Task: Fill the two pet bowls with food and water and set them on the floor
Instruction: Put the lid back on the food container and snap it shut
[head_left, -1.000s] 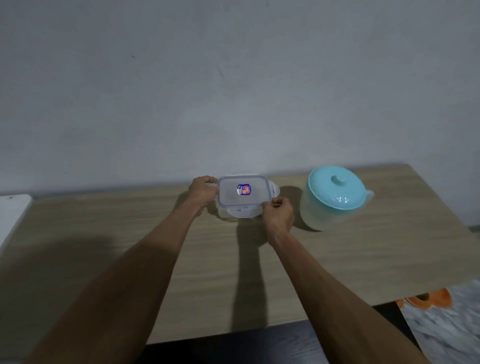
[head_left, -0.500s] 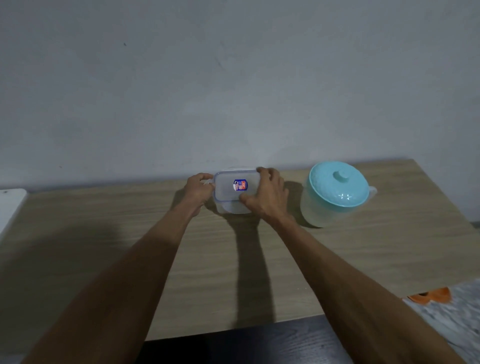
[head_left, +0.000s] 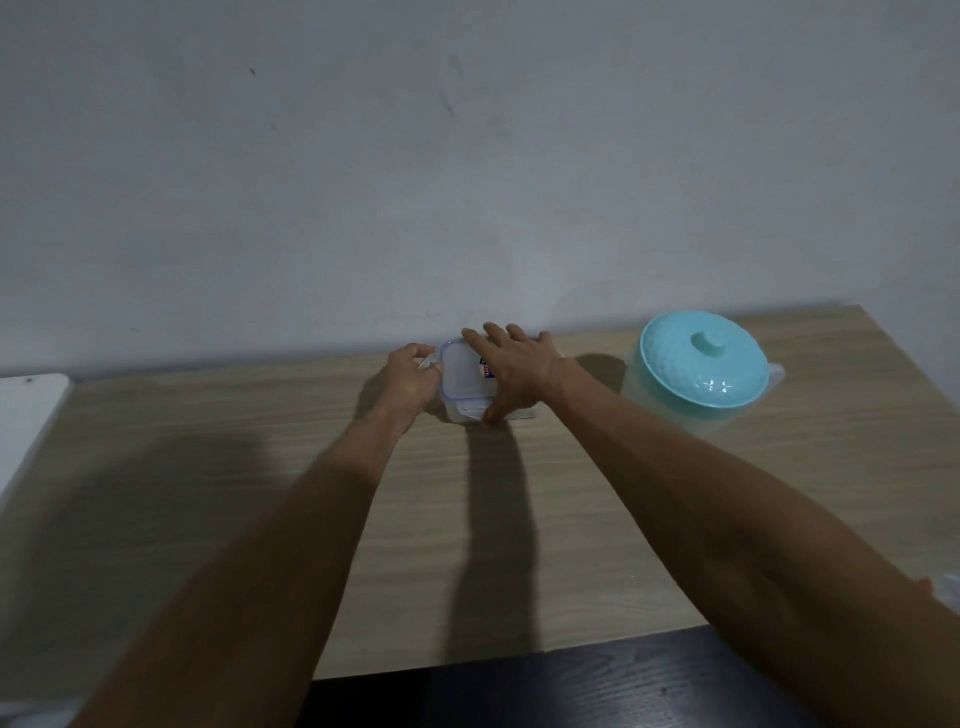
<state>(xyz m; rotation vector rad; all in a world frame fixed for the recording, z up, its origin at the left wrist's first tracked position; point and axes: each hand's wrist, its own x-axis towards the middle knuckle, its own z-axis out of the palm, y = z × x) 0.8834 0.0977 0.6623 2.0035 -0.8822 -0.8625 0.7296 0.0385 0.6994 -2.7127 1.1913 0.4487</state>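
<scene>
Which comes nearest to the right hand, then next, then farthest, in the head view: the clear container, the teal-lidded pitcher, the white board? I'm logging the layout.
From the right hand:
1. clear container, under it, touching.
2. teal-lidded pitcher, to its right.
3. white board, at the far left edge.

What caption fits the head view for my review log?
Both hands on a clear lidded container on a wooden table: left hand at its side clip, right hand over the lid; teal-lidded pitcher beside it.

Front edge: bare table (head_left: 519, 545) top, open across its width.
Left half: bare up to the white board (head_left: 26, 415) at the left edge.
Back edge, middle: box (head_left: 462, 379) under both hands, close to the wall.
Back right corner: jug (head_left: 698, 374) stands just right of the box, narrow gap between.
</scene>
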